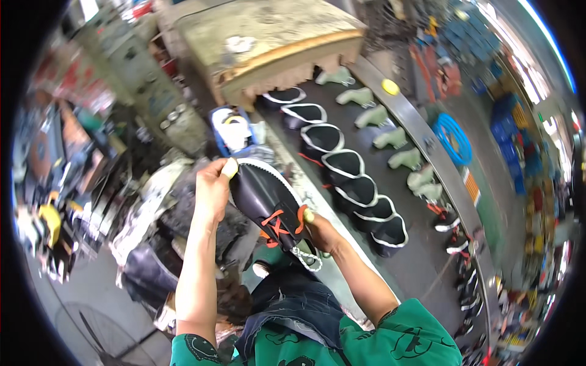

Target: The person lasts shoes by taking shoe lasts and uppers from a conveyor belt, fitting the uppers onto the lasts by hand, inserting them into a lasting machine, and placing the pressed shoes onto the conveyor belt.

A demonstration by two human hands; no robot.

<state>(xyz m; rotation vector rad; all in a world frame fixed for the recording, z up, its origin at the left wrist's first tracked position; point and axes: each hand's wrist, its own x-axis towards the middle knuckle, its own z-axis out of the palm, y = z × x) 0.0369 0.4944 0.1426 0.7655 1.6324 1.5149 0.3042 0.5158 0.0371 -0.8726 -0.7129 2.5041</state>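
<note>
A black shoe upper [259,190] with orange lacing and a white corded edge is held up between my two hands, in front of my body. My left hand [212,190] grips its far left end, with a yellow cover on the thumb. On the near right side, my right hand [321,233] pinches the edge beside the orange lace, and a yellowish cover shows on that thumb too. From the near end hangs a loop of white cord [310,261]. The fingers beneath the upper are hidden.
To the right, a dark conveyor belt [421,262] carries a row of black shoe uppers [322,138] and several grey-green shoe lasts [389,138]. A box-like hood [274,36] spans its far end. Beside the belt are a blue tray [223,143] and a metal rail [406,113].
</note>
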